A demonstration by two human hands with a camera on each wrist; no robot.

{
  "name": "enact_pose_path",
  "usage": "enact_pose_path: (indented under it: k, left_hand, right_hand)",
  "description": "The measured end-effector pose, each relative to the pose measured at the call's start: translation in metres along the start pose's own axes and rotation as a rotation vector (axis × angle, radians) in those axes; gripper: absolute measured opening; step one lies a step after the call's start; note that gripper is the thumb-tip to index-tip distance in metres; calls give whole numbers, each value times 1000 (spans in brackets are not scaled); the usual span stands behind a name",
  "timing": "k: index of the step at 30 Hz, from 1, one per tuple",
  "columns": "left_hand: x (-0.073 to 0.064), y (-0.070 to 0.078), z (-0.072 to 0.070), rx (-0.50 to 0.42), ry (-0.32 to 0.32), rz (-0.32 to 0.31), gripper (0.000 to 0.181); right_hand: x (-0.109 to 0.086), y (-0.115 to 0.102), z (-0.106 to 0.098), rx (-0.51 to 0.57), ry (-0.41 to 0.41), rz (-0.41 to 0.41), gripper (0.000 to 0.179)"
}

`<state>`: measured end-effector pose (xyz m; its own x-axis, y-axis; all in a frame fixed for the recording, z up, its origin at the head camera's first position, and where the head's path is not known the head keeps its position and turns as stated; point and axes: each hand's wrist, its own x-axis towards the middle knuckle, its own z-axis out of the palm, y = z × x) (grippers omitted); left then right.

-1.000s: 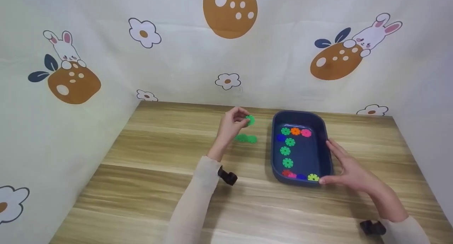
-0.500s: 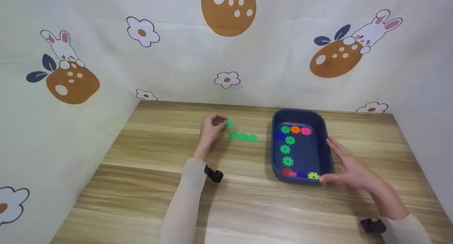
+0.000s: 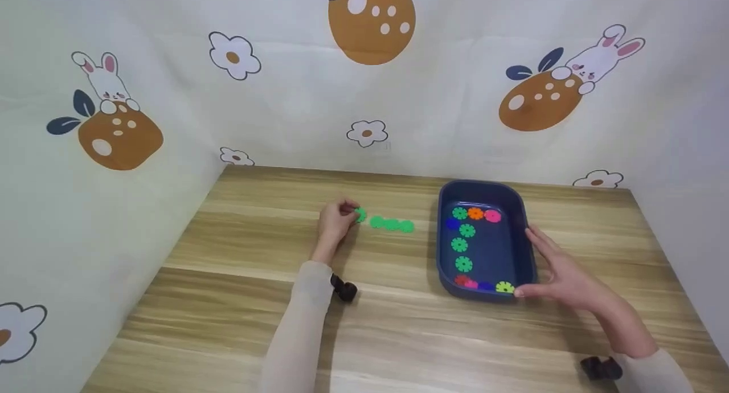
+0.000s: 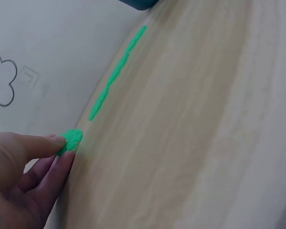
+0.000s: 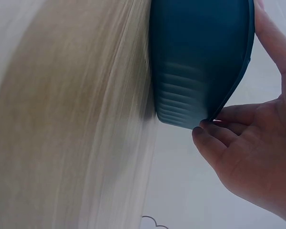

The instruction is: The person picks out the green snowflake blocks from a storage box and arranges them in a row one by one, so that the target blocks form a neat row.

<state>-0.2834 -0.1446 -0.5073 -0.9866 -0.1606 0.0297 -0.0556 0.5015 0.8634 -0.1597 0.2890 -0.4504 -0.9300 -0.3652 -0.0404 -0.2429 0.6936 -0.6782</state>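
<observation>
My left hand pinches a green snowflake disc between thumb and fingers, low over the table. In the left wrist view that disc has a notched edge. Just right of it, three green snowflake discs lie in a joined row, a small gap away. My right hand holds the near right corner of a dark blue plastic bin, thumb at the front rim and fingers along the right side. In the right wrist view, fingertips touch the bin's rim.
Inside the bin lie several snowflake discs: green, orange, pink, blue, red and yellow. The wood-grain table meets a printed cloth backdrop behind and at both sides.
My left hand, with its green disc, has moved left past the row and then down nearer the table. My right hand stays at the bin, which has not moved.
</observation>
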Motion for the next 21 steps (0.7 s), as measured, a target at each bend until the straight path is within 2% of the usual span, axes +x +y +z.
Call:
enact_pose_path:
  k: [4, 9, 13, 21]
  left_hand:
    - [-4, 8, 3, 99, 2, -32, 12]
    - [-5, 16, 5, 178, -6, -59, 11]
    - [-6, 17, 6, 194, -11, -70, 10]
    - [-10, 14, 5, 164, -13, -81, 10]
  right_hand:
    - [0, -1, -1, -8, -11, 10, 117]
    - [-1, -1, -3, -10, -13, 12, 116]
    - [-3, 0, -3, -17, -13, 4, 117]
    - [-1, -1, 0, -12, -8, -10, 116]
